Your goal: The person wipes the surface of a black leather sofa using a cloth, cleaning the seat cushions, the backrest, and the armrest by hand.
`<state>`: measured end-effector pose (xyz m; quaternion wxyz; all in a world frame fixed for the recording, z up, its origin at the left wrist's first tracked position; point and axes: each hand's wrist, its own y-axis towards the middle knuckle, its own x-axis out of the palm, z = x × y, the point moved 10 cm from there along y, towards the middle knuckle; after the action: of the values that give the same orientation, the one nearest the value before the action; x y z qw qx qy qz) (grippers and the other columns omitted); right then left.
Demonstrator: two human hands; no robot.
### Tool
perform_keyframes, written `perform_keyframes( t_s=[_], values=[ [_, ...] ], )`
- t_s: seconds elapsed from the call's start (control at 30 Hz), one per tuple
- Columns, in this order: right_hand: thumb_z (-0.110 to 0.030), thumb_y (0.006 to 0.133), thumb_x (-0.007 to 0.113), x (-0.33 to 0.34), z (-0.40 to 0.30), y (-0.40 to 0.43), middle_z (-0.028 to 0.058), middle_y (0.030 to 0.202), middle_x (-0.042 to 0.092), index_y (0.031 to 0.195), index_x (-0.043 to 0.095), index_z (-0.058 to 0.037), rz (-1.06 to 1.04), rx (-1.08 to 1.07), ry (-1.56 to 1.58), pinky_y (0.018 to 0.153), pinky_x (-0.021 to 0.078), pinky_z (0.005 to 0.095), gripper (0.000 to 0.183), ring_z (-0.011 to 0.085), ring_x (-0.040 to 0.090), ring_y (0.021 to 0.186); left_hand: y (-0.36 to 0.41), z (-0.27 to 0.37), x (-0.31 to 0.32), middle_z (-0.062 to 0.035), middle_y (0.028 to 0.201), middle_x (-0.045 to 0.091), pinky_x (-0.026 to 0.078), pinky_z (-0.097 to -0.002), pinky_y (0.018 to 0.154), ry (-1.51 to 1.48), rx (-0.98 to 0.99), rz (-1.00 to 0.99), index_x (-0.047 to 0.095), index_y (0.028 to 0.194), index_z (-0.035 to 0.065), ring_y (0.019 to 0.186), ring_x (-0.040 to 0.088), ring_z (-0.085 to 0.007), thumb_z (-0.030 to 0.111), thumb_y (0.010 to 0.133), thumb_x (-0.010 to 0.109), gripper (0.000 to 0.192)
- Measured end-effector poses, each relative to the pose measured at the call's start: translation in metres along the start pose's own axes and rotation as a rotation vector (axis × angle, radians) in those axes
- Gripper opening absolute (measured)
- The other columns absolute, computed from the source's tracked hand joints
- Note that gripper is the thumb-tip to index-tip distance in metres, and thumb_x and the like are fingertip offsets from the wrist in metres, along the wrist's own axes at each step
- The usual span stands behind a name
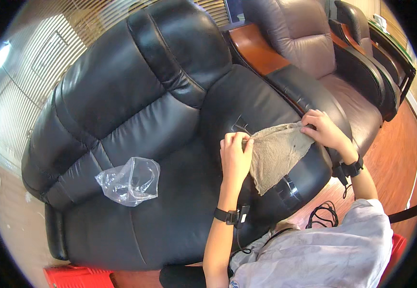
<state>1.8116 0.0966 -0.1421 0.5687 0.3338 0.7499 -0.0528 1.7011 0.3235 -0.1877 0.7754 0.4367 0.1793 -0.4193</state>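
A grey-brown cloth (280, 153) hangs spread between my two hands above the seat of a black leather sofa (179, 201). My left hand (235, 154) pinches one upper corner, and my right hand (321, 127) grips the other near the sofa's armrest (302, 86). One lower corner droops to a point over the seat's front. Beside that corner, shiny dark tape (290, 190) lies on the leather. A crumpled clear plastic bag (132, 181) rests on the seat, left of my left hand and apart from it.
A brown leather armchair (312, 39) stands beyond the wood-topped armrest. Black cable (323, 216) lies coiled on the wooden floor (392, 162). Red plastic (78, 277) shows at the lower left. Window blinds (32, 68) hang behind the sofa. Each wrist wears a strapped device with a cable.
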Motion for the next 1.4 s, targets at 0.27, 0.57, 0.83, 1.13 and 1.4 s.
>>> perform_keyframes(
  t_s=[0.27, 0.57, 0.83, 1.13, 1.4],
  values=[
    [-0.010, 0.093, 0.070, 0.014, 0.002, 0.035, -0.0039, 0.081, 0.060, 0.091, 0.063, -0.0041, -0.231, 0.236, 0.670, 0.068, 0.0454, 0.0244, 0.009, 0.0048, 0.053, 0.076, -0.008, -0.039, -0.023, 0.0005, 0.089, 0.061, 0.048, -0.0246, 0.075, -0.687, -0.329, -0.052, 0.058, 0.106, 0.0017, 0.082, 0.057, -0.0061, 0.014, 0.100, 0.065, 0.015],
    [-0.004, 0.090, 0.066, 0.067, -0.050, 0.048, -0.0073, 0.082, 0.047, 0.086, 0.044, -0.0134, -0.361, 0.239, 1.218, 0.069, 0.0375, 0.0218, 0.024, 0.0030, 0.045, 0.077, -0.039, -0.040, -0.089, 0.0054, 0.082, 0.055, 0.041, -0.0218, 0.069, -0.635, -0.393, 0.163, 0.063, 0.100, 0.0019, 0.076, 0.047, -0.0030, 0.021, 0.104, 0.060, 0.020],
    [-0.002, 0.095, 0.064, 0.076, -0.115, 0.047, -0.0054, 0.078, 0.053, 0.123, 0.056, -0.0009, -0.544, -0.011, 0.990, 0.061, 0.0389, 0.0221, 0.029, 0.0021, 0.046, 0.071, -0.053, -0.015, -0.123, 0.0067, 0.079, 0.052, 0.039, -0.0218, 0.064, -0.555, -0.395, 0.089, 0.061, 0.100, 0.0024, 0.072, 0.044, -0.0022, 0.020, 0.104, 0.061, 0.018],
    [-0.005, 0.099, 0.061, 0.010, -0.082, 0.092, -0.0085, 0.089, 0.058, 0.107, 0.061, -0.0054, 0.045, -0.038, 0.860, 0.069, 0.0425, 0.0172, 0.008, -0.0018, 0.051, 0.078, -0.052, -0.024, -0.132, -0.0060, 0.095, 0.070, 0.052, -0.0268, 0.077, -0.358, -0.391, -0.167, 0.066, 0.110, 0.0016, 0.087, 0.064, -0.0108, 0.011, 0.095, 0.071, 0.019],
    [-0.008, 0.102, 0.059, -0.049, -0.065, 0.132, -0.0032, 0.100, 0.060, 0.112, 0.062, -0.0027, 0.173, -0.131, 0.805, 0.088, 0.0472, 0.0230, 0.012, 0.0047, 0.057, 0.097, 0.000, -0.005, -0.172, -0.0035, 0.091, 0.061, 0.048, -0.0266, 0.070, -0.137, -0.148, 0.209, 0.070, 0.100, -0.0018, 0.074, 0.058, -0.0100, 0.012, 0.093, 0.072, 0.015]
  ],
)
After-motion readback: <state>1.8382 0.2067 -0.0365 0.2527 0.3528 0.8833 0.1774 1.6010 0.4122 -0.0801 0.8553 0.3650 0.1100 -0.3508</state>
